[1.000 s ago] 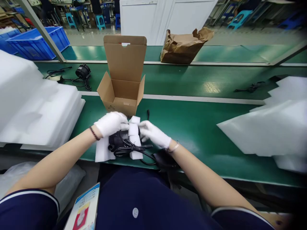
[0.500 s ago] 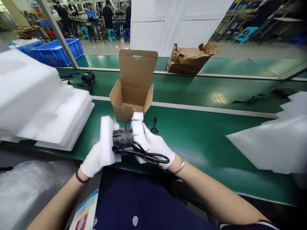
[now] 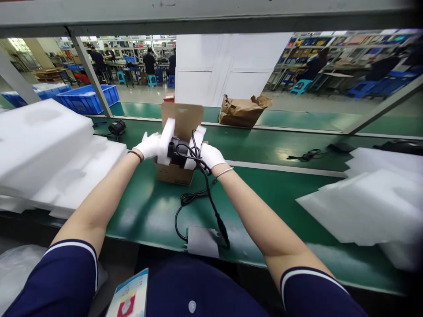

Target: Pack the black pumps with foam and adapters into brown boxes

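My gloved left hand is closed on a white foam piece at the left end of a black device. On the device's right end, my gloved right hand grips another foam piece. Both foam pieces and the device are at the mouth of an open cardboard box, whose lid stands up behind them. A black cable hangs from the device over the green bench. Near the front edge lies a grey flat block with a cord beside it.
White foam stacks stand at the left and foam sheets at the right. Behind are a crumpled brown paper bag, a blue crate and another black device. People sit in the background. A shelf beam crosses above.
Both hands have carried the device and its foam ends forward, from in front of the box to its opening. The cable now hangs down, and the grey block has come into view.
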Action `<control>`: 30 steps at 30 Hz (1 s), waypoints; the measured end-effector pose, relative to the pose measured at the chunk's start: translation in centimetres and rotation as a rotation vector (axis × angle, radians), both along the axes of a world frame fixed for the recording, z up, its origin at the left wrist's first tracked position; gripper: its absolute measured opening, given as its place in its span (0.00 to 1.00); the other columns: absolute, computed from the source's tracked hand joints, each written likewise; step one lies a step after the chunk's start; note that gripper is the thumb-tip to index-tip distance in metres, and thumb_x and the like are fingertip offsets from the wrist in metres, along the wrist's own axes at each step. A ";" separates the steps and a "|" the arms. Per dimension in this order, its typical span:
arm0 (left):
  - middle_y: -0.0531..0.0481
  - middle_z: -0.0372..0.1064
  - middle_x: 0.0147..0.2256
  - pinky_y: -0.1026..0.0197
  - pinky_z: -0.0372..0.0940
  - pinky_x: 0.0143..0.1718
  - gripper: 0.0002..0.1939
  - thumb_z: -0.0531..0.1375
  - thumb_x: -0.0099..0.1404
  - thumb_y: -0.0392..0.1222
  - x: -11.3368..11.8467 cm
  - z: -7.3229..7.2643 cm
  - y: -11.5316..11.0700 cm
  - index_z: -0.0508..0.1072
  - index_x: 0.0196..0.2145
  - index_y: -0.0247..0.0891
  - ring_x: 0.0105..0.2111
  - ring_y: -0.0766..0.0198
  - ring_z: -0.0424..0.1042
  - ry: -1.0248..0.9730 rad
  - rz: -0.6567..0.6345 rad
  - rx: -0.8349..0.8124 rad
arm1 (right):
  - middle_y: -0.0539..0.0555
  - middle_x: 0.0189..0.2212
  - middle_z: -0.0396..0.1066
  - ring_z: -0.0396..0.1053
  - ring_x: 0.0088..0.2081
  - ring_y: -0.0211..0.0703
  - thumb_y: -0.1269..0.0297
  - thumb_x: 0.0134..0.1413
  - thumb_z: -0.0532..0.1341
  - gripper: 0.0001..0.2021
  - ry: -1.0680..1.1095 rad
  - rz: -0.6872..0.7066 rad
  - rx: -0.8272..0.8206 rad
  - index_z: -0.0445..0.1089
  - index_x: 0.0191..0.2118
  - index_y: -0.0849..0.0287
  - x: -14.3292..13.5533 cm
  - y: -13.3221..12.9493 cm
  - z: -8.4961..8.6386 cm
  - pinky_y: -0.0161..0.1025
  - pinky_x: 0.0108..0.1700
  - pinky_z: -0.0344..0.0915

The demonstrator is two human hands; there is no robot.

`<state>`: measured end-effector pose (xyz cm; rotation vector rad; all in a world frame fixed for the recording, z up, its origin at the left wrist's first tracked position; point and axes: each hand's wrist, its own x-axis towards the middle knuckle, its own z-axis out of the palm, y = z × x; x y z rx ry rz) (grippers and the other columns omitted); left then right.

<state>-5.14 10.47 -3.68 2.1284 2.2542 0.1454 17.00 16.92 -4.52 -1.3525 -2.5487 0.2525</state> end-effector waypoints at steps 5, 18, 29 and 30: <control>0.38 0.60 0.63 0.31 0.39 0.65 0.31 0.52 0.67 0.41 -0.7 -2.1 -1.8 0.54 0.67 0.41 0.63 0.48 0.58 0.079 0.054 0.132 | 0.65 0.58 0.66 0.67 0.56 0.55 0.62 0.67 0.48 0.19 -0.039 0.158 0.198 0.65 0.58 0.58 0.5 0.5 0.1 0.56 0.57 0.64; 0.46 0.67 0.58 0.46 0.57 0.63 0.17 0.52 0.69 0.38 6.0 -3.6 -11.6 0.74 0.51 0.44 0.59 0.52 0.65 -0.181 -0.078 0.408 | 0.61 0.49 0.73 0.67 0.53 0.51 0.72 0.59 0.51 0.15 0.212 0.142 0.148 0.75 0.42 0.60 7.4 -0.7 -6.4 0.51 0.59 0.61; 0.35 0.69 0.45 0.48 0.69 0.44 0.49 0.74 0.33 0.62 20.4 -13.9 -9.4 0.68 0.49 0.32 0.44 0.43 0.71 -0.279 -0.334 -0.541 | 0.55 0.32 0.77 0.76 0.31 0.44 0.51 0.64 0.50 0.22 0.483 -0.170 -0.943 0.71 0.52 0.60 18.9 -14.1 -16.1 0.42 0.36 0.72; 0.37 0.69 0.45 0.50 0.70 0.43 0.49 0.73 0.32 0.63 20.7 -14.2 -8.8 0.68 0.49 0.33 0.43 0.45 0.72 -0.322 -0.308 -0.564 | 0.57 0.34 0.77 0.76 0.33 0.46 0.48 0.64 0.50 0.24 0.629 -0.243 -1.011 0.70 0.52 0.60 18.7 -14.9 -16.3 0.43 0.36 0.73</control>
